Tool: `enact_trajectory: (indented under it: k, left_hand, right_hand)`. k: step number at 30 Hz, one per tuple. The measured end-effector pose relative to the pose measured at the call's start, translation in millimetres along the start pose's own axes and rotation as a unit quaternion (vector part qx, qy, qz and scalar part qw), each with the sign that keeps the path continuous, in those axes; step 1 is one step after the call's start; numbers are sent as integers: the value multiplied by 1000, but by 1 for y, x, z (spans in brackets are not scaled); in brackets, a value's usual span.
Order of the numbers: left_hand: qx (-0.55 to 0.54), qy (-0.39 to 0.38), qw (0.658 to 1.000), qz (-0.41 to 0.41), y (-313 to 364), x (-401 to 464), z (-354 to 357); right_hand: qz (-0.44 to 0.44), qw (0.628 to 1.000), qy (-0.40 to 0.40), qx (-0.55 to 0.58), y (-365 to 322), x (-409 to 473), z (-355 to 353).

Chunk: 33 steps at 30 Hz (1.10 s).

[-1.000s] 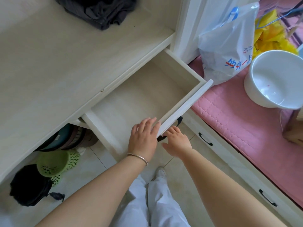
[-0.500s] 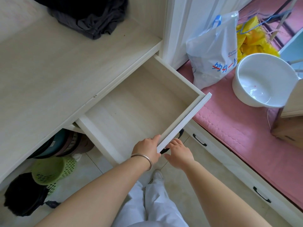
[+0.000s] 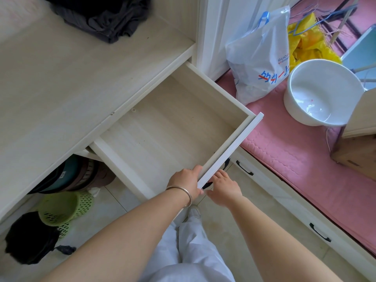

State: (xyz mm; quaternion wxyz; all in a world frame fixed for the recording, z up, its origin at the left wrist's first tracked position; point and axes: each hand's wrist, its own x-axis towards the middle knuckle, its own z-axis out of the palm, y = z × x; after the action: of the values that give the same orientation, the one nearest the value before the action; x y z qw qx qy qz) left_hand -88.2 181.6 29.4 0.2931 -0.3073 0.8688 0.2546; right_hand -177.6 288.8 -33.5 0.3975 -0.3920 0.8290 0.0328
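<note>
far left of the left hand, low under the bench [image 3: 61, 88], sit one black bag [image 3: 28, 239] and one green basket [image 3: 63, 206]. the left hand [image 3: 184, 183], wearing one bangle [image 3: 183, 192], curls its fingers over the near end of the front of the one drawer [image 3: 168, 135], which juts from under the bench just ahead of both hands. it looks drawn almost fully out, so the opening seems done; filling or shutting is left. the right hand [image 3: 222, 188] reaches beneath that front at its black handle [image 3: 207, 185]; whether it grips, i cannot tell. right of it: one plastic bag [image 3: 258, 58], one white bowl [image 3: 321, 92], two bed handles [image 3: 245, 170].
</note>
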Motion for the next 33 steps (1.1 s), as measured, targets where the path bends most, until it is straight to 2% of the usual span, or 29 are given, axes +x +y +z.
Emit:
enact_trajectory:
  k: [5,8,10,12,13,15,19,24,28,33]
  left_hand:
    - [-7,-5,1000,-3,-1,0,2]
    - [-50,-11,999,-17,-5,3,1]
    - [-97,-18,995,-33,-8,2,-2]
    - [-117,-10,992,-46,-8,-1,-9]
    - [-122,4,991,-52,-7,-3,-13]
    - [-141,48,986,-68,-9,-10,-24]
    - [-181,146,967,-102,-25,-33,-47]
    - [-179,251,945,-111,-71,-84,-67]
    - [-168,375,892,-188,-121,-139,-73]
    - [-149,442,835,-292,-192,-227,-48]
  right_hand:
    - [2,1000,-6,2,0,-2,2]
    - [9,999,12,32,-6,-4,-5]
    - [41,996,50,54,-12,-8,-16]
    - [114,985,104,80,-18,-19,-31]
    - [144,976,134,89,-19,-25,-37]
    - [149,968,183,81,-24,-37,-50]
    - [39,967,233,92,-60,-45,-84]
    - [-98,976,191,41,-139,-48,-106]
    - [-192,957,217,8,-213,-65,-99]
    - [-294,935,188,-68,-312,-98,-63]
